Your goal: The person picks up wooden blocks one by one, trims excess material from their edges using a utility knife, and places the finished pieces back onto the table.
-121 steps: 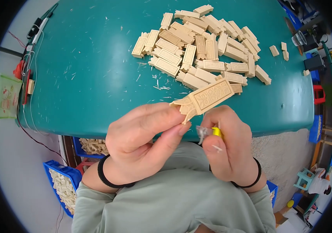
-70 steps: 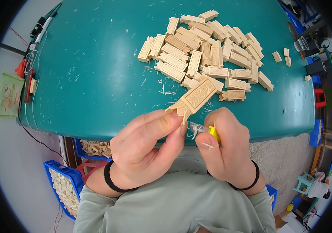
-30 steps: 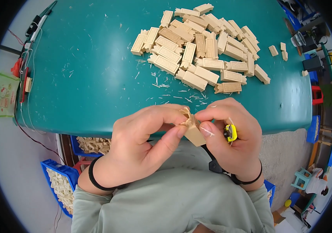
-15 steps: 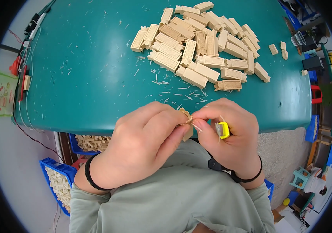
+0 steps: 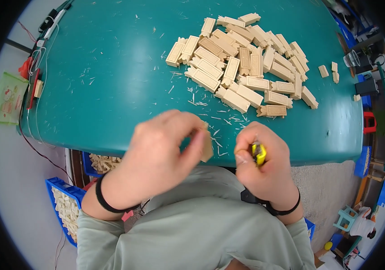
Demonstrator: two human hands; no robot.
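My left hand (image 5: 158,146) is closed on a pale wooden block (image 5: 208,148), pinched between thumb and fingers above the table's near edge. Part of the block is behind the fingers, and it is slightly blurred. My right hand (image 5: 271,173) is wrapped round a yellow utility knife (image 5: 259,154), its body mostly inside the fist; I cannot make out the blade. A gap separates the two hands. Beyond them lies a heap of carved wooden blocks (image 5: 247,96) with notched ends. Thin wood shavings (image 5: 219,144) are scattered between the hands and the heap.
The green table (image 5: 111,99) fills the middle. Small wooden pieces (image 5: 323,71) lie at its right. Blue crates of wood pieces (image 5: 66,211) stand at lower left. Cables and a power strip (image 5: 55,23) run along the left edge. Another person (image 5: 362,225) is at far right.
My hands have come apart, the left still with the block, the right still with the knife. More shavings show on the table by the near edge. The whole view has shifted slightly.
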